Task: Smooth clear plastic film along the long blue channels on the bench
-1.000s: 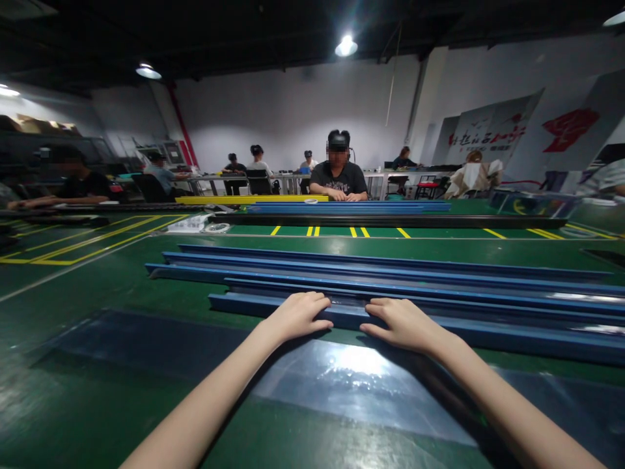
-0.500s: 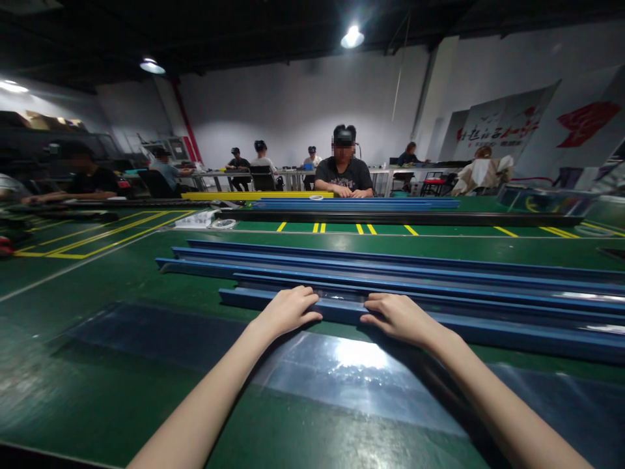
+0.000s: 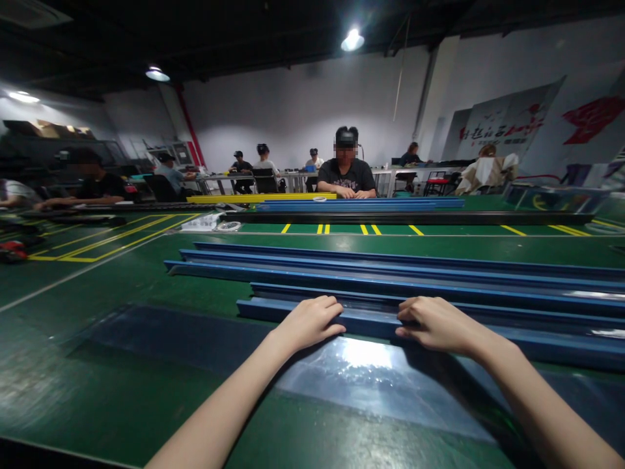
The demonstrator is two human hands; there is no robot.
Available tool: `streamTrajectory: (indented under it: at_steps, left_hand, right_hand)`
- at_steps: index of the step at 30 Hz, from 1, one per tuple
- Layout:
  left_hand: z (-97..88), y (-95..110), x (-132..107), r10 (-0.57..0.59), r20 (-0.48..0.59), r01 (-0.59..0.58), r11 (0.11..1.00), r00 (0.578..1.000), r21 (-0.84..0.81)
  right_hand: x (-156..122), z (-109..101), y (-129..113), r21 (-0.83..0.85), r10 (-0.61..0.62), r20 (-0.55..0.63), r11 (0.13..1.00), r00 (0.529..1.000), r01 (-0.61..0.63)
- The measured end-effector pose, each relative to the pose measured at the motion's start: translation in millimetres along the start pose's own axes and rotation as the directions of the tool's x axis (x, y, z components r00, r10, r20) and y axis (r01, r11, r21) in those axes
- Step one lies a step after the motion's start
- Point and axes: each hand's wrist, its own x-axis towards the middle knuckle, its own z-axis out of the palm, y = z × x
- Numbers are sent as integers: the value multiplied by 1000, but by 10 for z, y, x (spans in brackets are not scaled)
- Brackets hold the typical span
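Note:
The nearest long blue channel strip (image 3: pixel 372 323) lies along the green table, its left end showing. My left hand (image 3: pixel 312 319) is closed on its front wall, fingers over the top edge and thumb on the near side. Farther right, my right hand (image 3: pixel 437 324) grips the same wall with curled fingers. Behind it, more blue channel strips (image 3: pixel 293 263) lie roughly parallel, running off to the right. A clear plastic sheet (image 3: pixel 336 384) is spread flat in front of the hands, partly beneath my forearms.
Across the green table (image 3: pixel 122 280) lie a long black bar (image 3: pixel 415 217), several blue strips (image 3: pixel 342 205) and a yellow bar (image 3: pixel 219 198). A white packet (image 3: pixel 200 223) and a clear roll (image 3: pixel 228 227) sit at its left end. A person (image 3: pixel 346 172) sits opposite.
Both hands have shifted right and slightly nearer, and the near blue channel strip has slid with them. Its left end now sits farther right, apart from the strips behind. The view has turned slightly.

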Motion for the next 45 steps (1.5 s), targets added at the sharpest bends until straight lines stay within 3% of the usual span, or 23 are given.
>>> streamTrajectory:
  at_steps: [8,15,30,35,45]
  left_hand:
    - [-52,-180,-122,-7,20,7,1000,1000,-28]
    - [-89,-364,-289,-39,3,39,995,999,-94]
    - [-245,-465,-417,-148,87,155,985,985,-71]
    - [-264,-456,-421,-152,106,161,984,983,-81]
    - [-317,-537,-482,-202,112,208,977,973,-39]
  right_hand:
    - [-33,16,5,-40,54,3,998,999,-54]
    - [51,43,-112,26,-13,-54,1000,998,15]
    - [436,-74,-400,-54,-173,-27,984,985,171]
    - [474,-77,-443,-67,-164,-26,984,986,162]
    - [617,-29,-628,17,-206,-73,978,976,207]
